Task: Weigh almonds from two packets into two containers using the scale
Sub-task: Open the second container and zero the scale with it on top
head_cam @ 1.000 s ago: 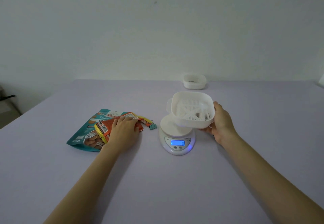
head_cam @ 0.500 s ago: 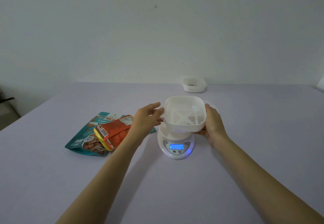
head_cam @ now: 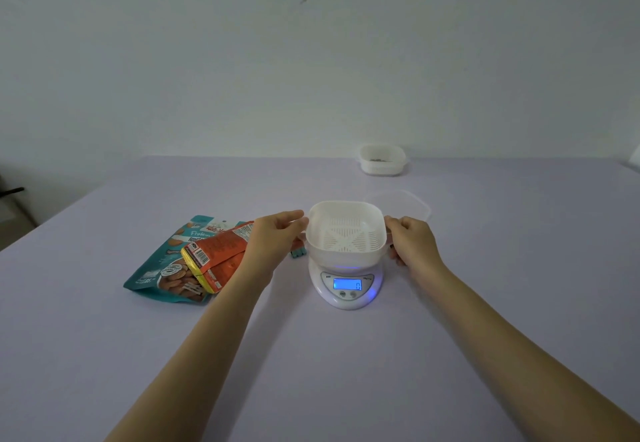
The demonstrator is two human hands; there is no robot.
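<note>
Scale (head_cam: 346, 284) nearest, mid desk (head_cam: 311, 372), display lit and facing the wearer. Directly over its platform, white container (head_cam: 346, 230): upright, mouth up, roughly square so no real long axis, side tabs pointing left and right. Gripped from both flanks, each hand equally near: left hand (head_cam: 277, 234) pinching the left tab, fingers (head_cam: 294, 215) over the rim; right hand (head_cam: 412, 241) curled on the right tab. Seated or just clear of the platform: cannot tell. Leftward, orange packet (head_cam: 221, 254) across teal packet (head_cam: 162, 268), long axes near-left to far-right, closest to left hand. Beyond, clear lid (head_cam: 415, 204); farthest, second container (head_cam: 382, 163).
</note>
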